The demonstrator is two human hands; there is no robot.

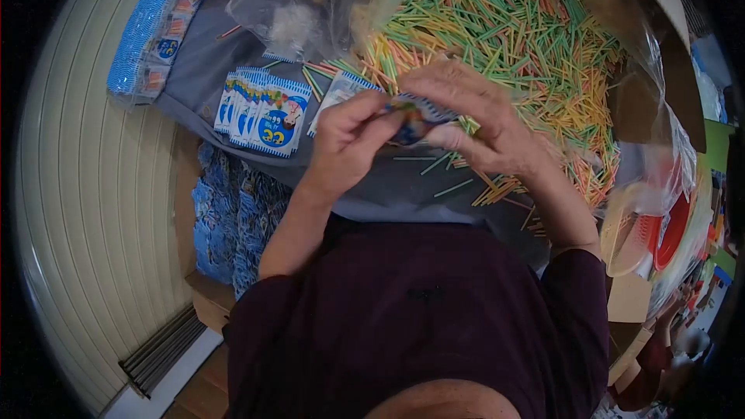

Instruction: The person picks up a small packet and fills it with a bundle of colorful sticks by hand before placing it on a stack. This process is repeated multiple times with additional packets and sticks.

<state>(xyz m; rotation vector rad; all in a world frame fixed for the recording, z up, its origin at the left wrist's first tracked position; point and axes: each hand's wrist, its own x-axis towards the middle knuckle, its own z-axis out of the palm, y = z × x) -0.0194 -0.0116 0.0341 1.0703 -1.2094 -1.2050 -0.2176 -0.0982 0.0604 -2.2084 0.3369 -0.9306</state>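
Between my two hands is a small blue printed packet (411, 119), blurred by motion. My left hand (348, 140) pinches its left end between thumb and fingers. My right hand (481, 112) closes over its right side, thumb below and fingers above, hiding part of it. Just behind my left hand lies another white-and-blue packet (341, 91), partly covered. A fanned stack of similar packets (268, 116) rests to the left. Beyond my right hand spreads a large heap of thin coloured sticks (504, 23) in green, yellow, orange and pink.
Clear plastic sheeting (287, 4) is bunched at the back. A clear-wrapped bundle of packets (155, 27) stands at the far left. Loose sticks (454, 188) lie on the grey cloth (388, 198) near me. Red and cream baskets (630, 237) are at the right, with a cardboard box.
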